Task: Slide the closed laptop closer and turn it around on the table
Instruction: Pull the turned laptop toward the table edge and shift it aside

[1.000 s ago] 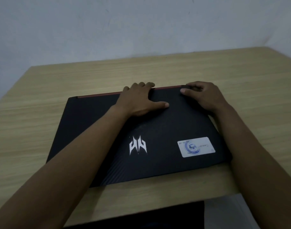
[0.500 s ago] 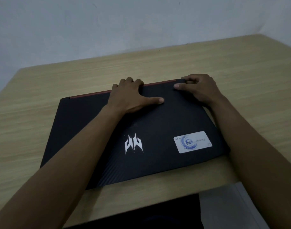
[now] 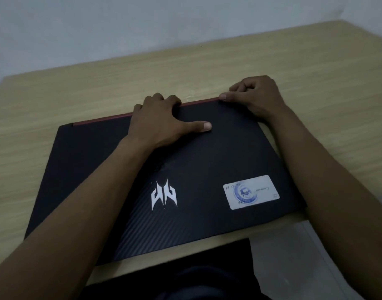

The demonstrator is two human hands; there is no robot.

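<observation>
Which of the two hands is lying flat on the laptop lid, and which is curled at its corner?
The left hand lies flat on the laptop lid, thumb stretched out, fingers over the far edge. The right hand is curled at the far right corner.

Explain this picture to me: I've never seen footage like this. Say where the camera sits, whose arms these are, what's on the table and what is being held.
There is no machine here. The single view comes from a camera worn on a person's head, looking forward and down, so the two bare arms are that person's own.

On the wooden table lies a closed black laptop with a white emblem and a pale sticker on its lid.

The left hand lies flat on the lid, fingers hooked over the red-trimmed far edge. The right hand has its grip on the far right corner. Nothing is lifted; the laptop rests on the table.
</observation>
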